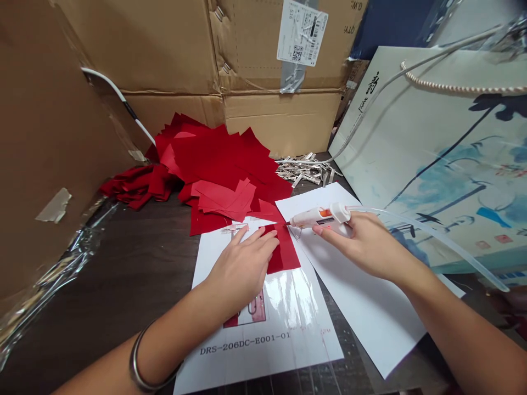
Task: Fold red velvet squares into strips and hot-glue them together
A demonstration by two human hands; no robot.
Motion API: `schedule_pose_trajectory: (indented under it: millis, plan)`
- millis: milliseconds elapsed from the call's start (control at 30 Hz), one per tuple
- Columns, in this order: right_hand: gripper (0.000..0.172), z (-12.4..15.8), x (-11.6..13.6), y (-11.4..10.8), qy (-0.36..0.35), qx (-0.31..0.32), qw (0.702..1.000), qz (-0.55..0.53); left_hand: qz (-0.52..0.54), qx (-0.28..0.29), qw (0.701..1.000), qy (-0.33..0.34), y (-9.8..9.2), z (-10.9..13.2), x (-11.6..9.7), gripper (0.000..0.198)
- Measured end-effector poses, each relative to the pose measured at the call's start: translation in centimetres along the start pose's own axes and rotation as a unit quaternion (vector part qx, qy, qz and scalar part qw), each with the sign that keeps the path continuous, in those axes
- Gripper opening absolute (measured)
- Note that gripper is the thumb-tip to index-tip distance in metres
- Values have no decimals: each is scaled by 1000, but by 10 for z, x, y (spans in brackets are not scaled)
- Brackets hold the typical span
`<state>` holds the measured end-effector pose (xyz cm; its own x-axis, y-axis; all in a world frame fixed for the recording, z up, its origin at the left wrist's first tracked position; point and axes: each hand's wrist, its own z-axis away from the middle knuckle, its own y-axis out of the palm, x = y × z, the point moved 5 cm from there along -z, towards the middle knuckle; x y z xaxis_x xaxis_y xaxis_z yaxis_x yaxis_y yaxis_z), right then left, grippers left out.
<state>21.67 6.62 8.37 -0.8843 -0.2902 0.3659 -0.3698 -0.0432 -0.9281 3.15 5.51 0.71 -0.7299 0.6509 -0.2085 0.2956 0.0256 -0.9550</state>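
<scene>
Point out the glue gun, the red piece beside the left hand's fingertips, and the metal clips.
Glue gun (308, 218): head view, on its white barrel.
Red piece (285, 251): head view, on its flat upper face.
Metal clips (308, 172): head view, mid-pile.

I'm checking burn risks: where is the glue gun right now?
In the head view, right of centre: the white glue gun is held in the right hand, its nozzle by the upper right corner of the red piece under the left hand.
</scene>
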Motion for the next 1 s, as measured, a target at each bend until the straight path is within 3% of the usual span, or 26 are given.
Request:
schedule_pose_trajectory:
  millis: [267,500,667,1000]
  plan:
    - [35,0,-4,4,6,9,1000,-12,1,13,1000,12,-7,1,-1,32]
    - [42,-1,-3,2,7,-10,1000,22,4,-6,1000,27,-10,3,-4,31]
    - [37,-1,0,2,-7,-18,1000,21,-23,-18,999,26,-13,2,-6,27]
    - [35,-2,2,4,-17,-2,1000,10,-12,27,999,18,-8,2,-5,27]
